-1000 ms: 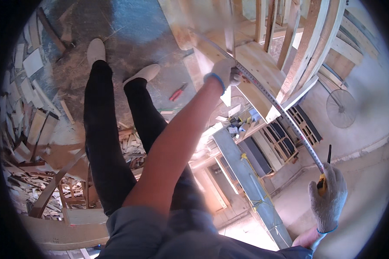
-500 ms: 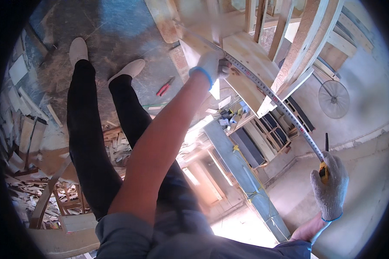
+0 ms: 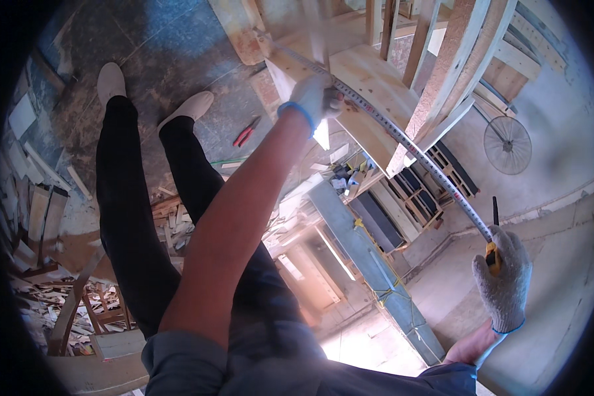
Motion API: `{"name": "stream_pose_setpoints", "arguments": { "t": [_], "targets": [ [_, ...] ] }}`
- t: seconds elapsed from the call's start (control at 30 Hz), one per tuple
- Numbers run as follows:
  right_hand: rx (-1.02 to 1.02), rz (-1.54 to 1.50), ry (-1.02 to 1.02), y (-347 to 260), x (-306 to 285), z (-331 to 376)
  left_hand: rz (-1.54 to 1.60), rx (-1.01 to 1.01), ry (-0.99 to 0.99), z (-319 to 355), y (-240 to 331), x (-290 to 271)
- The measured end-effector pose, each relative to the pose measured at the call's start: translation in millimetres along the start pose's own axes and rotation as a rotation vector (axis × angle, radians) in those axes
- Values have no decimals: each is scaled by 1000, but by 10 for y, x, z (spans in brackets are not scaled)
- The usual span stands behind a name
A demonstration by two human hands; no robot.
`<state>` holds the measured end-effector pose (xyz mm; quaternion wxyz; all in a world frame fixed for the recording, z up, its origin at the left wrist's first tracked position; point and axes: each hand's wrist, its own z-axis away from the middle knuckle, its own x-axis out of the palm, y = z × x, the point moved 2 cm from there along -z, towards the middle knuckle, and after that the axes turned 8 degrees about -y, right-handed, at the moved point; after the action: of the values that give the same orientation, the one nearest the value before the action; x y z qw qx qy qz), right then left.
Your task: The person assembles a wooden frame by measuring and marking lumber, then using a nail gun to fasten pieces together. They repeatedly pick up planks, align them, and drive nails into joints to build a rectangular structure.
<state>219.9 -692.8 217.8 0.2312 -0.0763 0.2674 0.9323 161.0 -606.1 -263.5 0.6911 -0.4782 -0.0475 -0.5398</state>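
Observation:
My right hand (image 3: 506, 280), in a grey knit glove, is closed around the yellow case of a tape measure (image 3: 492, 259). A thin dark stick, perhaps a pencil (image 3: 495, 210), juts up from the same hand. The extended tape blade (image 3: 435, 173) slants up and left across a pale wooden panel (image 3: 376, 135) and past its edge. My left hand (image 3: 310, 99), gloved with a blue cuff, has its fingers curled at the blade beside the panel. The blade's far end is blurred near the panel's far corner.
Upright timber studs (image 3: 452, 72) rise beyond the panel. Red-handled pliers (image 3: 246, 132) lie on the dark floor near my shoes. Wood scraps (image 3: 79, 303) are heaped at left. A long grey-blue beam (image 3: 376, 270) tied with yellow cord and a round fan (image 3: 507, 145) are at right.
The whole view has shifted slightly, so floor, panel and left hand appear a little farther left. Both hands keep their hold on the tape measure, and the blade stays stretched between them.

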Motion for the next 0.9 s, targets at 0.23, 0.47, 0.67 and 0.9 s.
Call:
{"name": "stream_pose_setpoints", "arguments": {
  "t": [0.23, 0.47, 0.67, 0.9],
  "targets": [
    [9, -20, -11, -22, -33, -55, 5, 20, 24, 61, 9, 64],
    [-14, -29, -1, -5, -24, -67, 14, 47, 13, 40, -2, 43],
    [-9, 11, -2, -1, -16, -75, -13, 43, -23, 16, 1, 15],
    [-28, -32, -30, 1, -35, -143, -12, 47, 8, 69, 8, 64]
  ]
}}
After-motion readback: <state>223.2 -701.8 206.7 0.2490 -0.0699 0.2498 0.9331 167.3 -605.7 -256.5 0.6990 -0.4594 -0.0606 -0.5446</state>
